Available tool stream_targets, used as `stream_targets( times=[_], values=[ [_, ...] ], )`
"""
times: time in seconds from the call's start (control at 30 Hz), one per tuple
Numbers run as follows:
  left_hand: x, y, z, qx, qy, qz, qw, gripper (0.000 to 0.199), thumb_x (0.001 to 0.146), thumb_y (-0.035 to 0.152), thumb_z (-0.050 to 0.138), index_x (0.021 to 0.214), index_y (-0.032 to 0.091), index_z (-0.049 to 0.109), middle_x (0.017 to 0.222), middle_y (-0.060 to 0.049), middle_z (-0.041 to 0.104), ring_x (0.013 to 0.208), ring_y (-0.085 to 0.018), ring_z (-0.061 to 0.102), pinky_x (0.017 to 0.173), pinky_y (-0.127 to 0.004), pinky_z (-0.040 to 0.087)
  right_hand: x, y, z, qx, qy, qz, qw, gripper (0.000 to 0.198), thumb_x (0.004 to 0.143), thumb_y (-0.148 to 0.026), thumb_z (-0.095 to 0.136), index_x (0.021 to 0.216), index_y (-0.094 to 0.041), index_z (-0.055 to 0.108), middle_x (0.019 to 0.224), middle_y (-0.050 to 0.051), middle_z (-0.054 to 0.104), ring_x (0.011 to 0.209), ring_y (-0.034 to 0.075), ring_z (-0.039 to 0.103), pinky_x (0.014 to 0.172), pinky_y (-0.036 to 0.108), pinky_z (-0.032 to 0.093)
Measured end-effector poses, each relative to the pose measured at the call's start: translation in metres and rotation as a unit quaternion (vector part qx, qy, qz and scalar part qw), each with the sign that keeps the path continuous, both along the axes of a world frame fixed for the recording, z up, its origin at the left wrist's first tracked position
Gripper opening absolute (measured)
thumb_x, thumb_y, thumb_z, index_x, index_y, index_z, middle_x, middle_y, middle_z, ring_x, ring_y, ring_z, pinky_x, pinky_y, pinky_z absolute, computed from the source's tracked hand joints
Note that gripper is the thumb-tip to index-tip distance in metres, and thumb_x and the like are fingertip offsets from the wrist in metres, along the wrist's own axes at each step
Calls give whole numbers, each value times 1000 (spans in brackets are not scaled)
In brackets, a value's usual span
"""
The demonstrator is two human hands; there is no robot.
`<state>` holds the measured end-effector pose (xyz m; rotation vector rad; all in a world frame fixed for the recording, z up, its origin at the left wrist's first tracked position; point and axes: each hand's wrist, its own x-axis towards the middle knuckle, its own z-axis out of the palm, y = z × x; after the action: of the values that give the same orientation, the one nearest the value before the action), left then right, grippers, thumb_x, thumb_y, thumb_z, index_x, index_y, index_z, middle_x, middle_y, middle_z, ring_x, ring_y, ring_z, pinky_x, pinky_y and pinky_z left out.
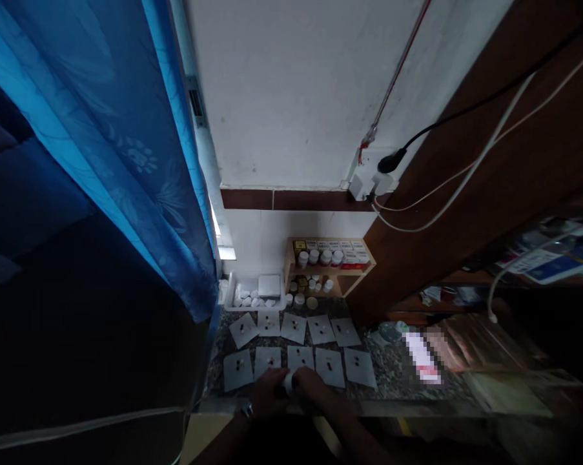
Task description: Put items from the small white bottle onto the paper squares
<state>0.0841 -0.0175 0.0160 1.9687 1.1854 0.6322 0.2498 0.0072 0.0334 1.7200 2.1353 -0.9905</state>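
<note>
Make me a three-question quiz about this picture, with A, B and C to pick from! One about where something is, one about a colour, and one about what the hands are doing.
1. Where is the small wooden shelf of little pots?
A. at the back of the counter, against the wall
B. on the floor
C. hanging from the curtain

2. What colour is the curtain?
A. red
B. blue
C. yellow

3. How are the left hand and the right hand?
A. far apart
B. lifted in the air
C. close together, at a small white thing by the front row of paper squares

Answers:
1 A: the shelf stands behind the paper squares, at the white wall.
2 B: it hangs bright blue on the left.
3 C: both hands meet low on the counter.
</note>
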Motion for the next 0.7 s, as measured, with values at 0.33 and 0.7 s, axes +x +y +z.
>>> stream_targets(
  times=[0.33, 0.7],
  values=[
    [10, 7, -13, -4, -4, -7, 1000, 53, 61, 37, 71, 111, 26, 58, 108, -7, 65, 98, -26, 59, 87, -36, 46, 9, -12, -16, 73, 75, -99, 990, 24, 71, -21, 49, 91, -17, 62, 94, 9, 66, 84, 18, 60, 68, 23, 38],
    [26, 10, -10, -20, 15, -124, 992, 56, 64, 33, 66, 117, 23, 52, 109, -6, 65, 96, -25, 61, 84, -33, 48, 24, -10, 21, -25, -39, -134, 990, 25, 61, -19, 58, 84, -16, 68, 88, 13, 69, 82, 25, 63, 64, 27, 41]
  ],
)
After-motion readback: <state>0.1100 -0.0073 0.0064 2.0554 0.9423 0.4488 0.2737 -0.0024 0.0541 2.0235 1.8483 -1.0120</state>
